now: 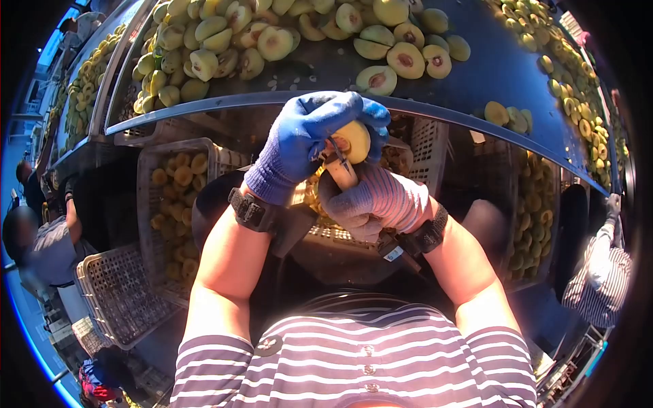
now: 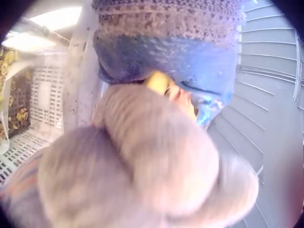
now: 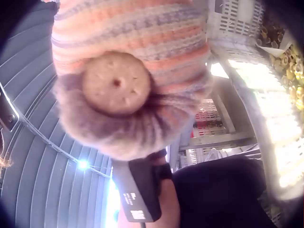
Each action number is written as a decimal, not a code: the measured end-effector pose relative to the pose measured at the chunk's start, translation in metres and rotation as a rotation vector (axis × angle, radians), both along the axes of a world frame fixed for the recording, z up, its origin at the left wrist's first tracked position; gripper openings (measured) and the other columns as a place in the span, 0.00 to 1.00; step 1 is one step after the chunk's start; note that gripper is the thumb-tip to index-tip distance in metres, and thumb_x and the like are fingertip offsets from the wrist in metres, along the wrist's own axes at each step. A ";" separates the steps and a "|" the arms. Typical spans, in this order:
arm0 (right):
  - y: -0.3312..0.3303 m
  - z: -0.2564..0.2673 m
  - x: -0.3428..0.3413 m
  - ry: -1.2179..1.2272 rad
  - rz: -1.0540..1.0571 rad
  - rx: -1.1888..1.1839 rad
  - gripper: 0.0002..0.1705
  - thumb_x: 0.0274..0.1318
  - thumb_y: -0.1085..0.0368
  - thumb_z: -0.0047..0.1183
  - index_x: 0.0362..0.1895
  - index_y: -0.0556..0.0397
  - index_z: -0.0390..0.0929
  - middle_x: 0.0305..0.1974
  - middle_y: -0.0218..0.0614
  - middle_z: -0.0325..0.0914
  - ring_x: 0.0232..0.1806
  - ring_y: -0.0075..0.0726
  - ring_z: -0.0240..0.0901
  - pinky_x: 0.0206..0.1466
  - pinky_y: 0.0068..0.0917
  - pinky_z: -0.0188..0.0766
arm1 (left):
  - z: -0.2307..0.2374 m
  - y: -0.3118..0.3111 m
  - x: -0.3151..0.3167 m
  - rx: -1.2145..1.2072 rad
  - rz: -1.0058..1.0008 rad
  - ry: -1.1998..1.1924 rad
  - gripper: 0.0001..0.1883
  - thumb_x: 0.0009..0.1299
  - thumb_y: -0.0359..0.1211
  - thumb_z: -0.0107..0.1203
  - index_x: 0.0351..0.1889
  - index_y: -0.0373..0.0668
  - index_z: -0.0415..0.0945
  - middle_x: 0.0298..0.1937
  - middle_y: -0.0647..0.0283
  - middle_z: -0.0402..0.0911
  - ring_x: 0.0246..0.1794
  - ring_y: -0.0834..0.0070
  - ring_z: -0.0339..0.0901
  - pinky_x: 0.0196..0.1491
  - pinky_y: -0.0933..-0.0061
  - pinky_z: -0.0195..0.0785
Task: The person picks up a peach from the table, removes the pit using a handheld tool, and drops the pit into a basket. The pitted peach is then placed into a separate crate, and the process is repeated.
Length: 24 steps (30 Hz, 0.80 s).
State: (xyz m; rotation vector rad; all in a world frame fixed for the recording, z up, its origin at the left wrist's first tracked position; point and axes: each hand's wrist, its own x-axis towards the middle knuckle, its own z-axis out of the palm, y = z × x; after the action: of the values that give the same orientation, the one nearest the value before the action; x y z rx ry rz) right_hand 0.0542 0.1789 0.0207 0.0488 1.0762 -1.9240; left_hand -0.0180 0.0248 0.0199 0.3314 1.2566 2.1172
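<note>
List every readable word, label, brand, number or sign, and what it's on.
Nothing can be read with certainty.
Black wrist device, right wrist view: white print and a square patch, too blurred.
Pale label on the right wrist's gear, head view: too small.
Dark badge on the striped shirt: no wording distinguishable.

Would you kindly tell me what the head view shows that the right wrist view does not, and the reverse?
Only the head view shows the blue-gloved left hand holding a cut fruit, and the striped shirt. Only the right wrist view shows the round end of the handle. Both show the striped-gloved right hand gripping that handle, plus crates.
</note>
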 end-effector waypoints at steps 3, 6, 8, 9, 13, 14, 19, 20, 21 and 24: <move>0.011 -0.010 0.008 -0.007 0.028 0.032 0.11 0.47 0.65 0.61 0.22 0.50 0.71 0.14 0.24 0.62 0.10 0.20 0.55 0.14 0.20 0.46 | 0.003 0.001 0.005 -0.008 -0.022 -0.015 0.21 0.79 0.43 0.51 0.49 0.31 0.81 0.39 0.56 0.85 0.36 0.69 0.84 0.44 0.69 0.79; 0.040 -0.002 0.014 0.070 0.080 0.112 0.11 0.46 0.63 0.62 0.24 0.53 0.73 0.15 0.28 0.65 0.12 0.25 0.59 0.16 0.25 0.53 | -0.006 -0.003 0.005 0.123 0.208 -0.105 0.22 0.81 0.43 0.47 0.54 0.31 0.78 0.43 0.55 0.85 0.40 0.68 0.84 0.48 0.69 0.79; 0.045 -0.011 0.015 0.465 0.150 0.467 0.14 0.48 0.61 0.62 0.27 0.58 0.75 0.18 0.37 0.71 0.17 0.35 0.67 0.22 0.34 0.63 | -0.013 -0.027 0.010 0.060 0.445 0.074 0.22 0.82 0.40 0.45 0.59 0.29 0.75 0.48 0.53 0.85 0.47 0.68 0.84 0.53 0.68 0.78; 0.045 -0.034 0.014 0.825 0.185 0.801 0.16 0.50 0.59 0.62 0.29 0.62 0.77 0.20 0.43 0.76 0.21 0.42 0.73 0.27 0.40 0.70 | -0.009 -0.042 0.018 -0.013 0.547 0.231 0.21 0.81 0.39 0.46 0.60 0.30 0.75 0.50 0.53 0.85 0.49 0.67 0.83 0.54 0.68 0.78; 0.056 -0.032 0.027 0.898 0.466 1.416 0.16 0.56 0.53 0.60 0.40 0.53 0.81 0.32 0.48 0.84 0.38 0.55 0.83 0.42 0.43 0.78 | 0.029 -0.149 0.033 -0.545 0.661 0.293 0.21 0.76 0.38 0.55 0.60 0.34 0.77 0.58 0.49 0.81 0.56 0.64 0.81 0.59 0.67 0.75; 0.057 -0.030 0.029 0.885 0.409 1.469 0.17 0.55 0.52 0.61 0.38 0.53 0.81 0.32 0.49 0.84 0.39 0.55 0.83 0.43 0.42 0.79 | 0.033 -0.160 0.030 -1.014 0.721 0.424 0.22 0.75 0.40 0.56 0.61 0.34 0.77 0.58 0.48 0.81 0.57 0.63 0.81 0.59 0.66 0.73; 0.058 -0.028 0.037 1.125 0.011 1.185 0.19 0.51 0.53 0.65 0.40 0.53 0.80 0.30 0.51 0.82 0.36 0.61 0.80 0.40 0.47 0.75 | 0.029 -0.066 -0.009 -1.059 0.653 0.678 0.25 0.75 0.40 0.57 0.65 0.34 0.73 0.58 0.55 0.83 0.54 0.72 0.79 0.59 0.72 0.69; 0.059 -0.026 0.033 1.075 -0.003 1.216 0.20 0.50 0.54 0.66 0.41 0.53 0.80 0.30 0.51 0.82 0.35 0.61 0.79 0.40 0.47 0.75 | 0.018 -0.037 -0.026 -1.028 0.574 0.740 0.25 0.75 0.40 0.57 0.65 0.35 0.73 0.58 0.55 0.83 0.54 0.72 0.79 0.59 0.71 0.70; 0.060 -0.024 0.028 1.022 -0.021 1.246 0.21 0.50 0.54 0.67 0.43 0.53 0.79 0.29 0.51 0.81 0.35 0.61 0.79 0.40 0.47 0.75 | 0.014 0.003 -0.033 -1.153 0.533 0.828 0.27 0.74 0.43 0.58 0.66 0.38 0.73 0.56 0.54 0.84 0.51 0.69 0.81 0.57 0.70 0.71; 0.067 -0.017 0.022 0.845 -0.226 1.184 0.21 0.51 0.58 0.67 0.46 0.54 0.77 0.31 0.53 0.81 0.36 0.63 0.79 0.39 0.47 0.75 | -0.023 0.071 -0.059 -1.185 0.197 0.835 0.30 0.68 0.50 0.63 0.57 0.36 0.75 0.47 0.47 0.85 0.50 0.54 0.83 0.52 0.58 0.73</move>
State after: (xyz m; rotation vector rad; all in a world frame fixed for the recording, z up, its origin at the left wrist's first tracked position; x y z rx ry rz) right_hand 0.0761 0.2459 0.0034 0.0091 2.7441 -1.1882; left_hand -0.0775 0.0955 -0.0033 0.5585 2.8171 0.9796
